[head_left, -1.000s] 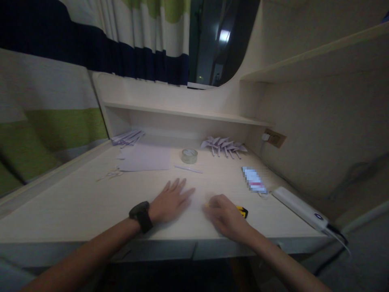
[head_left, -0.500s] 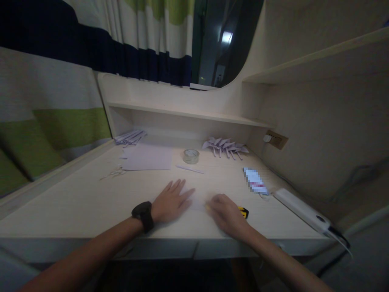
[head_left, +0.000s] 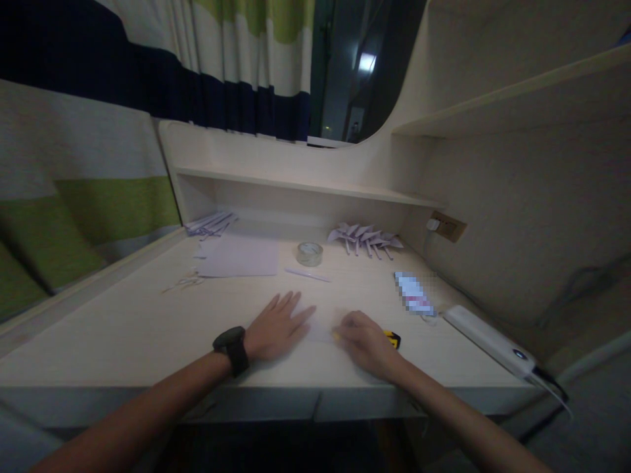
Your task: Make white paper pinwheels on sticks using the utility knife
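Note:
My left hand [head_left: 276, 323] lies flat with its fingers spread, pressing a pale sheet of paper [head_left: 321, 323] onto the desk [head_left: 148, 328]. A black watch [head_left: 231, 349] is on that wrist. My right hand [head_left: 363, 341] is closed around a yellow and black tool [head_left: 393, 338], probably a utility knife. The tool's yellow tip [head_left: 336, 336] rests on the sheet just right of my left fingertips. Most of the tool is hidden under the hand.
Behind the hands lie a clear tape roll [head_left: 309, 253], a paper strip [head_left: 306, 274], flat sheets [head_left: 241, 256], scissors [head_left: 183, 282] and folded paper shapes [head_left: 365, 235]. A phone [head_left: 414, 293] and a white power bank [head_left: 488, 339] with a cable lie at the right. A shelf [head_left: 296, 184] runs along the back.
My right hand has slid a little away from me with the tool. My left hand stays flat on the sheet.

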A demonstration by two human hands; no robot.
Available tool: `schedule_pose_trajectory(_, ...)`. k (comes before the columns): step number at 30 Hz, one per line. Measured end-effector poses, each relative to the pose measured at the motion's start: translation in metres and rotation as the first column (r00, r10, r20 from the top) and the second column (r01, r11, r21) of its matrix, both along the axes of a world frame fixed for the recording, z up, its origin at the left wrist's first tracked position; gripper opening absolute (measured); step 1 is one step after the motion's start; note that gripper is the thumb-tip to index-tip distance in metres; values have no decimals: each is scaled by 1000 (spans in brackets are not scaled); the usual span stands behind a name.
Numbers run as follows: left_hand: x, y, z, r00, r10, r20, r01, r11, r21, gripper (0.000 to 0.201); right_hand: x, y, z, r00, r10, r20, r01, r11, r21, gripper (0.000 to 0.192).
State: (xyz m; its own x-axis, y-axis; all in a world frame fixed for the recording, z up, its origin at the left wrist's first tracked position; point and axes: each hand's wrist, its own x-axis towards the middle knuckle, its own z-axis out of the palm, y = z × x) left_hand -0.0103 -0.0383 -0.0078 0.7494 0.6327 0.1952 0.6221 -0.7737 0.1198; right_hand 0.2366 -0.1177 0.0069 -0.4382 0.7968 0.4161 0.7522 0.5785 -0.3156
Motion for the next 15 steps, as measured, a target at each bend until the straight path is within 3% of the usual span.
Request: schedule_pose_trajectory(15,0,-1,1,1000,-1,5,1,1000,25,52,7,10,2,996,85,-10,-85,996,10,13)
